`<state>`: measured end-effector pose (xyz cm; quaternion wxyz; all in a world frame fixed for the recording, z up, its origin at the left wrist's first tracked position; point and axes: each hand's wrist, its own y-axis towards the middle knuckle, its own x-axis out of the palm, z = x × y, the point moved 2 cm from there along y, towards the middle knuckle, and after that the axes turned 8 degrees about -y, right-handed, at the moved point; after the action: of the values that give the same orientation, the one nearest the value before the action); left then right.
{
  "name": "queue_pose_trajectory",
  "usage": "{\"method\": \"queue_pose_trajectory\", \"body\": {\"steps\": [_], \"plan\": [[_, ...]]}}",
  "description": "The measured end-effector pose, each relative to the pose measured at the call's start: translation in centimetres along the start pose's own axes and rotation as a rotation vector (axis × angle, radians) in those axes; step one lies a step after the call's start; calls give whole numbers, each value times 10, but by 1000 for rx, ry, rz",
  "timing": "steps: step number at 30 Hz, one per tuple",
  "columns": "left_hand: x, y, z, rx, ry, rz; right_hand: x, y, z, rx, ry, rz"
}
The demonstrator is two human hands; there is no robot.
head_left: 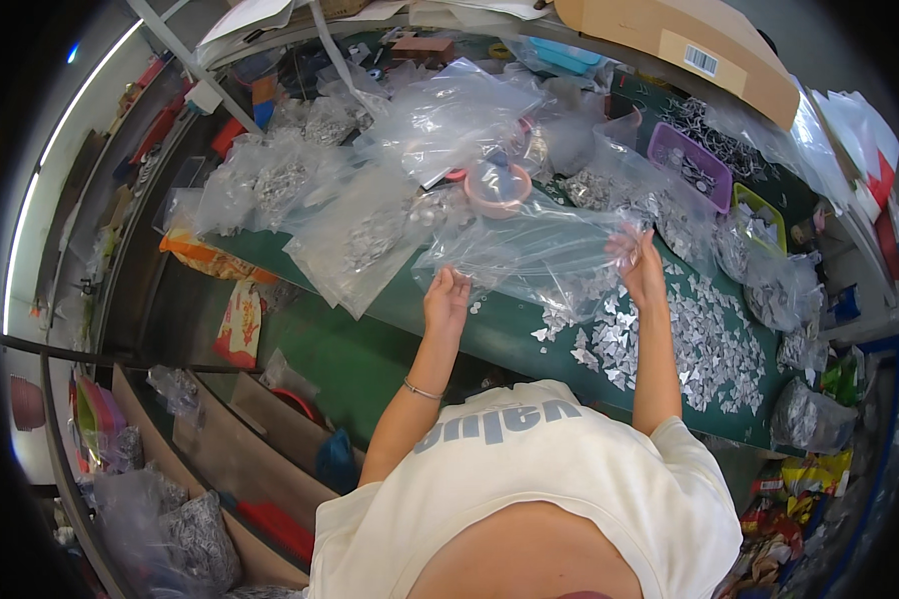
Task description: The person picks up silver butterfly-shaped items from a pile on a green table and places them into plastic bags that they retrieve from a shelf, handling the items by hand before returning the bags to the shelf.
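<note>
A large clear plastic bag (529,255) is stretched between my two hands over the front of the green table. My left hand (447,297) has its fingers curled on the bag's near left edge. At the bag's right end is my right hand (633,254), its thumb on the near side and its fingers showing blurred through the film. Below and right of that hand, many small flat silver metal pieces (704,344) lie spread on the table. A pink round bowl (497,190) stands just behind the bag.
Filled clear bags (280,180) crowd the table's left and back. A purple basket (689,165) and a yellow-green basket (759,215) hold metal parts at the right. A cardboard box (684,50) sits on the shelf above. Wooden dividers (260,449) and bagged parts (200,539) are at lower left.
</note>
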<state>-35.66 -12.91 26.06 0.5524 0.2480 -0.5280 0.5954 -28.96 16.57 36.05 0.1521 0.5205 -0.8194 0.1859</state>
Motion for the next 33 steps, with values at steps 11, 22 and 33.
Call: {"method": "queue_pose_trajectory", "body": {"steps": [11, 22, 33], "plan": [[-19, 6, -42, -95, 164, -87, -10, -55, -1, 135, -324, 99], [68, -127, -4, 397, 1157, -147, 103, -72, 70, 34, -613, -220], [14, -174, 64, 397, 923, 245, 198, -89, 127, 278, -766, -1048]]}}
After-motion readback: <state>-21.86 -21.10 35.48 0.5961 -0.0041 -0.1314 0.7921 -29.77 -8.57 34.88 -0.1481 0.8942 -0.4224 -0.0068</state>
